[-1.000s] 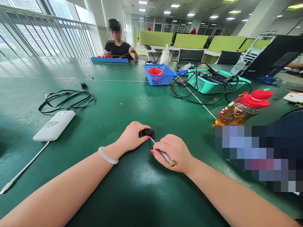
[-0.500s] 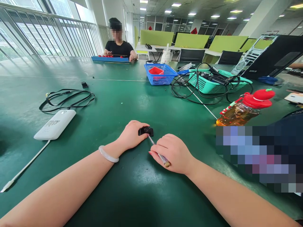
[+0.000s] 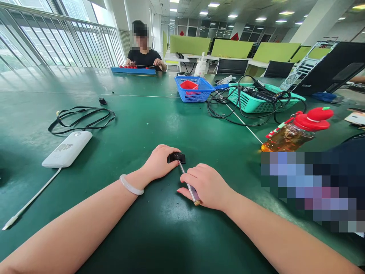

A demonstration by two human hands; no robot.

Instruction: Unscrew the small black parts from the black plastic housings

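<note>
On the green table (image 3: 119, 224) my left hand (image 3: 159, 161) pinches a small black rectangular part (image 3: 181, 157) by its left end and steadies it. What kind of part it is I cannot make out. A screwdriver (image 3: 190, 187) lies slanted in my right hand (image 3: 208, 186), its tip meeting the front side of the black part. The fingers curl over the screwdriver's handle, while the thumb sticks out to the left, away from it. Around my left wrist is a white bangle (image 3: 130, 185).
To the left lie a white power bank (image 3: 68, 149) with a cable and a black looped cord (image 3: 82, 121). Ahead are a blue basket (image 3: 194, 93) and a teal basket (image 3: 245, 104) of cables. A red-capped bottle (image 3: 288, 137) stands right. Across the table sits a person (image 3: 144, 57).
The screwdriver's handle has swung a little to the left and down. My right thumb has come away from it. My left hand still holds the black part in the same place.
</note>
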